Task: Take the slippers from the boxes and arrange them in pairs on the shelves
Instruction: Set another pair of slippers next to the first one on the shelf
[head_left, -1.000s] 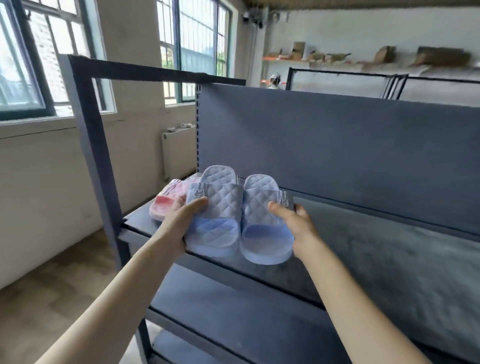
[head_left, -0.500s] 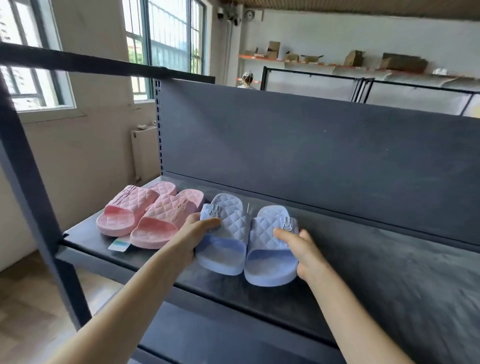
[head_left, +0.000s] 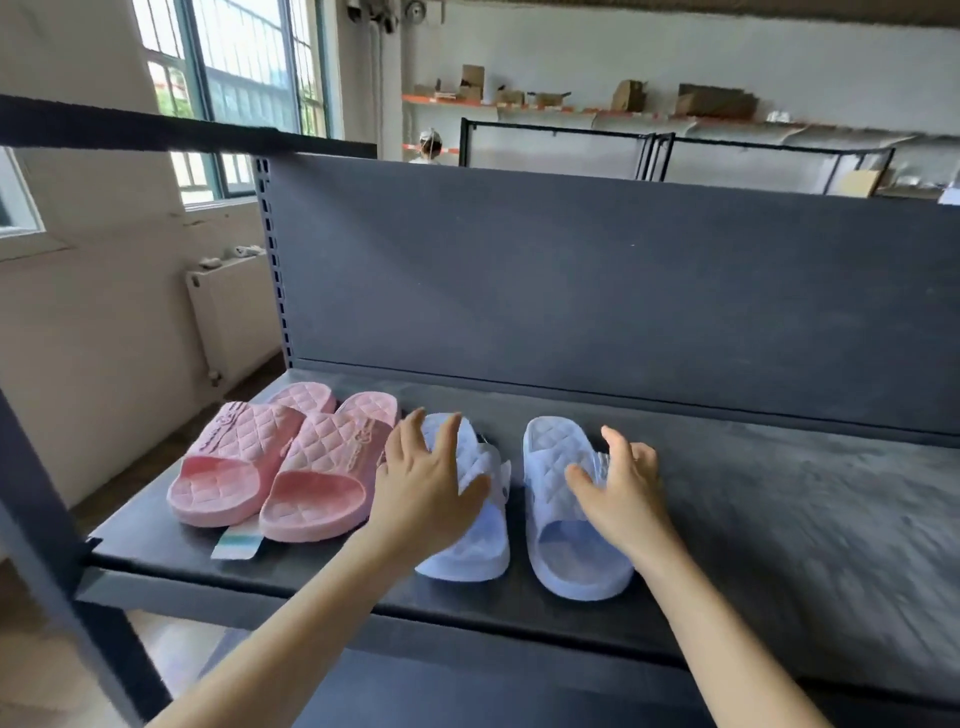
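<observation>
Slippers (head_left: 563, 457) in two pairs lie on the dark shelf (head_left: 779, 530), which runs on to the right of the right hand (head_left: 623, 491) and meets an upright back panel (head_left: 571, 286) beyond both hands. The pink pair (head_left: 280, 467) sits just left of the left hand (head_left: 421, 486), its two slippers touching side by side, open ends toward the person. Under the left hand lies the left blue slipper (head_left: 478, 545), under the right hand the right blue slipper (head_left: 571, 551), with a narrow gap between the two. Both hands are released, fingers spread and gripping nothing. Motion blur makes it hard to say whether the fingers rest on the straps or hang just above them. A small paper tag (head_left: 236, 545) pokes out from under the pink pair, toward the shelf's front edge.
</observation>
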